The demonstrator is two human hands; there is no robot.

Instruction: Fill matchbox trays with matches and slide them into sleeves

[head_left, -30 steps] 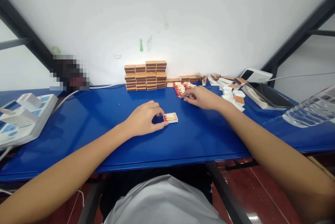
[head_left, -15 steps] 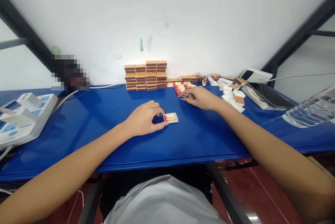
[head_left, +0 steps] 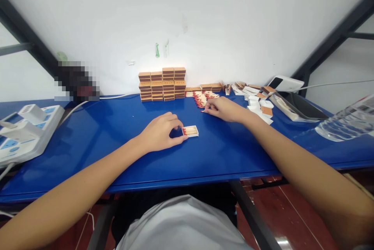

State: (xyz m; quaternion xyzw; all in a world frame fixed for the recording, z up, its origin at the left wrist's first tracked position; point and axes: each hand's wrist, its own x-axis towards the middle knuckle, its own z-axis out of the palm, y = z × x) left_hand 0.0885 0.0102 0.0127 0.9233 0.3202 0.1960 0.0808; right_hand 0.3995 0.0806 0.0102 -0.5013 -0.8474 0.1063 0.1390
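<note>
Matchbox tray (head_left: 190,130) pinched by left hand (head_left: 160,132), right hand (head_left: 223,109) pinching matches (head_left: 204,98) just beyond

light: bright, even, from above | glare: pale sheen on the blue table (head_left: 117,125), hot spot on the white wall (head_left: 204,16) | shadows: soft, short under the hands | focus: sharp centre, softer corners | distortion: wide-angle bowing at edges | pixelated patch (head_left: 76,81) at left

You're at a small matchbox-packing workbench.
Stacked matchboxes (head_left: 162,84), loose matches (head_left: 201,98) and trays (head_left: 257,101) line the far edge of your blue table (head_left: 117,133).
</note>
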